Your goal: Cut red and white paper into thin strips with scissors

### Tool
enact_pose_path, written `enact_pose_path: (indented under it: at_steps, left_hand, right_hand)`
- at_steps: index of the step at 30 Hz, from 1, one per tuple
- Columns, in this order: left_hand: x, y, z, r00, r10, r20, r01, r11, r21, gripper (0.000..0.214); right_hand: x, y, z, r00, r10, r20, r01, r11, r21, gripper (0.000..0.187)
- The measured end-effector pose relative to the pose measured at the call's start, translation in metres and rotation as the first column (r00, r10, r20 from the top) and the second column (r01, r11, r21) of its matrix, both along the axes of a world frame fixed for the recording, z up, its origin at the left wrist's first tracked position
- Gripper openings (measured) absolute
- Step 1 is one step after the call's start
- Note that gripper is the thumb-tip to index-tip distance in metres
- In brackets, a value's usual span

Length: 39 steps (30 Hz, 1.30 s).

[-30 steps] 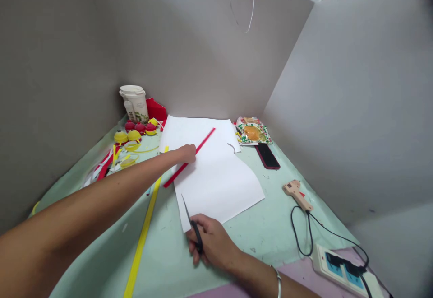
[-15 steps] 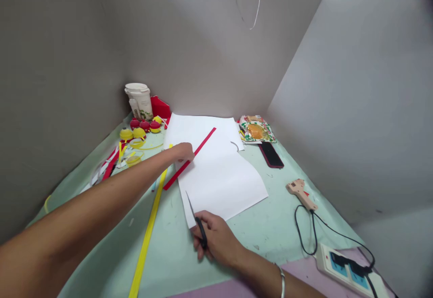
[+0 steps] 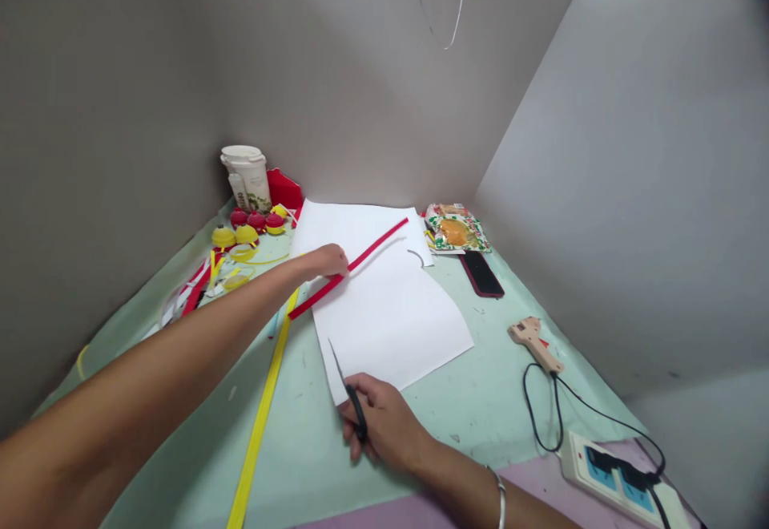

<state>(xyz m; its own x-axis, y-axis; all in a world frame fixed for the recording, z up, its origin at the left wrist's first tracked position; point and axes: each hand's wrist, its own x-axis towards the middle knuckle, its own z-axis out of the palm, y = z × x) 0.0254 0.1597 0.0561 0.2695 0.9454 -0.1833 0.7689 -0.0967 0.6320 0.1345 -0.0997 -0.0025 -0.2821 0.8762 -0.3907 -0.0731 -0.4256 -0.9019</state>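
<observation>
My left hand [image 3: 331, 260] pinches a narrow red strip [image 3: 378, 242] near its middle, above a large white sheet of paper [image 3: 390, 321]. The strip slants from lower left to upper right, and its far end is lifted off the paper, casting a faint shadow. In my right hand [image 3: 381, 417] is a pair of scissors [image 3: 356, 410] with black handles, blades pointing up and away over the paper's near left corner. A long yellow strip [image 3: 264, 409] lies on the cloth left of the paper, its far part passing beneath my left forearm.
At the back left stand a white cup [image 3: 246, 178] and several red and yellow rounded pieces [image 3: 246, 234], with loose strips nearby. On the right are a food packet [image 3: 456, 228], a phone [image 3: 481, 274], a glue gun [image 3: 536, 345] and its cord running to a power strip [image 3: 622, 477].
My left hand has raised the red strip slightly and turned it flatter, its far end swinging right. The paper has shifted a little left. My right hand with the scissors stays put.
</observation>
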Motion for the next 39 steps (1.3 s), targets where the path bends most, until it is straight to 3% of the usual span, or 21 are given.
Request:
enact_pose_path:
  at_steps: [6, 9, 11, 13, 18, 23, 26, 28, 29, 30, 32, 34, 36, 39]
  left_hand:
    - [-0.009, 0.004, 0.035, 0.939, 0.011, 0.344, 0.022, 0.996, -0.092, 0.019]
    - [-0.020, 0.003, 0.041, 0.833, 0.042, 0.552, 0.018, 0.995, -0.103, 0.022]
    - [-0.029, 0.000, 0.038, 0.751, 0.159, 0.641, -0.106, 0.987, -0.121, 0.021]
    - [-0.040, -0.006, 0.030, 0.718, 0.270, 0.641, -0.237, 0.961, -0.139, 0.020]
    - [-0.062, -0.029, -0.003, 0.720, 0.367, 0.589, -0.357, 0.924, -0.139, 0.022]
    - [-0.063, -0.054, -0.034, 0.832, 0.423, 0.360, -0.424, 0.902, -0.081, 0.028]
    - [-0.057, -0.072, -0.039, 0.858, 0.425, 0.287, -0.439, 0.898, -0.020, 0.030]
    - [-0.052, -0.087, -0.037, 0.875, 0.408, 0.261, -0.450, 0.884, 0.128, 0.031]
    - [-0.048, -0.095, -0.035, 0.882, 0.382, 0.274, -0.439, 0.879, 0.188, 0.030]
    - [-0.045, -0.103, -0.034, 0.890, 0.337, 0.308, -0.399, 0.902, 0.164, 0.027]
    - [-0.037, -0.119, -0.032, 0.856, 0.259, 0.448, -0.235, 0.966, -0.108, 0.031]
    - [-0.030, -0.129, -0.033, 0.767, 0.208, 0.607, -0.026, 0.955, -0.294, 0.039]
    - [-0.025, -0.134, -0.037, 0.707, 0.168, 0.687, 0.040, 0.960, -0.277, 0.038]
    - [-0.023, -0.134, -0.044, 0.700, 0.132, 0.702, -0.018, 0.986, -0.167, 0.035]
  right_hand:
    - [0.001, 0.000, -0.001, 1.000, -0.003, 0.000, 0.003, 1.000, 0.000, 0.017]
    - [0.000, -0.002, -0.002, 0.999, -0.030, -0.015, 0.030, 0.999, 0.016, 0.020]
    - [-0.002, -0.004, -0.002, 0.995, -0.087, -0.040, 0.089, 0.995, 0.051, 0.021]
    - [-0.005, -0.006, -0.002, 0.982, -0.174, -0.070, 0.179, 0.981, 0.078, 0.023]
    - [-0.007, -0.009, 0.001, 0.938, -0.317, -0.141, 0.328, 0.943, 0.062, 0.037]
    - [-0.005, -0.012, -0.002, 0.937, -0.309, -0.161, 0.327, 0.940, 0.099, 0.040]
    - [-0.006, -0.013, -0.005, 0.948, -0.270, -0.166, 0.290, 0.950, 0.113, 0.042]
    - [-0.006, -0.013, -0.005, 0.955, -0.249, -0.164, 0.269, 0.956, 0.118, 0.042]
    - [-0.006, -0.013, -0.005, 0.957, -0.241, -0.158, 0.261, 0.958, 0.120, 0.041]
    - [-0.005, -0.013, -0.004, 0.960, -0.237, -0.150, 0.256, 0.959, 0.120, 0.040]
    - [-0.005, -0.013, -0.001, 0.965, -0.229, -0.125, 0.243, 0.963, 0.113, 0.038]
    - [-0.004, -0.012, 0.001, 0.970, -0.216, -0.106, 0.227, 0.968, 0.102, 0.037]
    - [-0.003, -0.011, 0.002, 0.975, -0.201, -0.099, 0.210, 0.973, 0.092, 0.040]
    - [-0.003, -0.010, 0.001, 0.975, -0.193, -0.112, 0.202, 0.977, 0.074, 0.046]
